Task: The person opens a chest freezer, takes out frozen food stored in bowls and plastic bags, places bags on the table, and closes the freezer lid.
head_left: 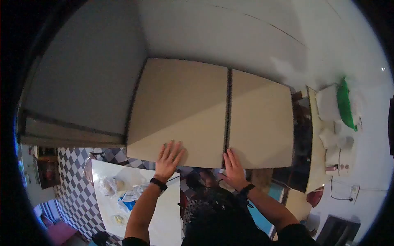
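Two beige panels lie side by side, a larger left panel (180,106) and a smaller right panel (262,119), with a dark gap (228,106) between them. My left hand (168,160) rests on the near edge of the left panel with its fingers spread. Beside the near end of the gap, my right hand (234,168) touches the panels' edge, its fingers stretched out and its thumb apart. Neither hand holds anything. Each wrist has a dark band.
A white table (164,221) with plastic bags and a blue packet (128,203) stands below left, over a checkered floor (76,184). At the right are a shelf (315,143), a green item (347,104) and a socket (354,192). Walls border the panels.
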Tool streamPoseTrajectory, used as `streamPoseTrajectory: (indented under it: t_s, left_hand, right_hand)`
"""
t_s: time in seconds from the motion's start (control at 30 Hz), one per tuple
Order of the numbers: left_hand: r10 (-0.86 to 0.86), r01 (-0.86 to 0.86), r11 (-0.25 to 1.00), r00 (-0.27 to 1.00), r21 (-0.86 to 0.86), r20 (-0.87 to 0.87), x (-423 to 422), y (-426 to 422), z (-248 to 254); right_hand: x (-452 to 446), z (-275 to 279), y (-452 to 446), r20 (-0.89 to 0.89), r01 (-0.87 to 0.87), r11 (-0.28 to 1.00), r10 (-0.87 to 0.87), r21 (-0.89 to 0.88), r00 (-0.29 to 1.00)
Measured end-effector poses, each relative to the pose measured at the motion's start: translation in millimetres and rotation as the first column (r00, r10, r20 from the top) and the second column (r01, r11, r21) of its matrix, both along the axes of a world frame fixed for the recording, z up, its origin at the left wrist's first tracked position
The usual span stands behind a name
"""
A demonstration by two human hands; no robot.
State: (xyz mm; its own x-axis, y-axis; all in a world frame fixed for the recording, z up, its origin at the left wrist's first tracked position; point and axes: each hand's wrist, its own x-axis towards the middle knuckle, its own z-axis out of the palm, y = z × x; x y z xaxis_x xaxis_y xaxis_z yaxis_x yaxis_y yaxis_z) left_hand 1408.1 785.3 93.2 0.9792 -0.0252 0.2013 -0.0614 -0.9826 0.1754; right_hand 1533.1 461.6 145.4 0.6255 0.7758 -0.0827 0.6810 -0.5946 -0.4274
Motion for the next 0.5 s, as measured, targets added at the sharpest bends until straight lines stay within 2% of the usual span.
streamPoseTrajectory:
  t_s: [0.07,0.1,0.17,0.3,0.4,0.5]
  left_hand:
    - [0.045,-0.043,0.996,0.999,-0.081,0.031,-5.0,2.4,-4.9]
    - [0.088,-0.081,0.986,0.995,-0.145,0.04,-4.2,3.2,-6.9]
    - [0.135,-0.133,0.99,0.99,-0.049,0.035,-3.3,1.4,-3.5]
    - [0.203,-0.2,0.979,0.972,-0.035,0.114,-3.8,-4.5,-6.5]
    - [0.209,-0.217,0.975,0.967,0.04,0.148,-6.9,-15.4,-8.1]
    - [0.181,-0.189,0.981,0.973,0.045,0.142,-14.4,-14.1,-4.0]
  right_hand:
    - [-1.6,-1.0,12.2,0.031,0.011,0.992,-0.007,-0.124,1.0]
    - [-1.2,-6.0,26.3,0.021,-0.059,0.996,0.061,-0.073,0.998]
    - [-1.8,-10.1,40.2,0.162,-0.04,0.995,0.055,-0.093,0.985]
    - [3.2,-6.1,75.7,0.206,-0.179,0.98,0.193,-0.081,0.959]
    - [-3.3,5.4,85.1,0.273,-0.208,0.961,0.253,-0.182,0.928]
    - [-9.9,9.9,102.0,0.311,-0.261,0.957,0.288,-0.125,0.906]
